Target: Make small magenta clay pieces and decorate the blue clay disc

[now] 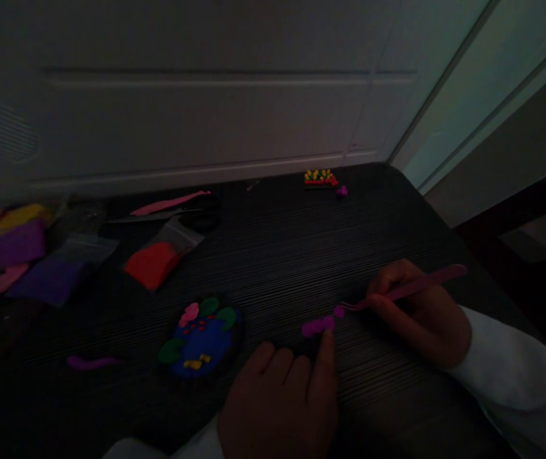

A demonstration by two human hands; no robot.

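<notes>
The fingers [326, 350] of the left hand [277, 408] are resting slightly apart on the bench [273, 255], holding nothing, with the index fingertip touching the end of a magenta clay strip [315, 327]; the fingers of the right hand [419, 315] are curling narrowly around a pair of pink tweezers [411, 289], gripping them like a pen, with the tips almost at a small magenta clay bit [339, 311] just beyond the strip; a light touch seems best here, since firm pressure could flatten clay this small, and one steadying fingertip can keep it from sliding; white sleeves [507, 363] are showing at the wrists; farther out, a round clay picture [201, 338] in blue, green, pink, red and yellow is lying left of the hands, with a magenta clay strand [92, 363] beyond it; a clear bag of red clay [151, 264] and a bag of purple clay [48, 277] are lying farther left, near a pink modelling tool [170, 203]; a yellow-and-red clay piece [321, 180] is sitting near the white door [206, 83]; no brand, label or writing is readable.
</notes>
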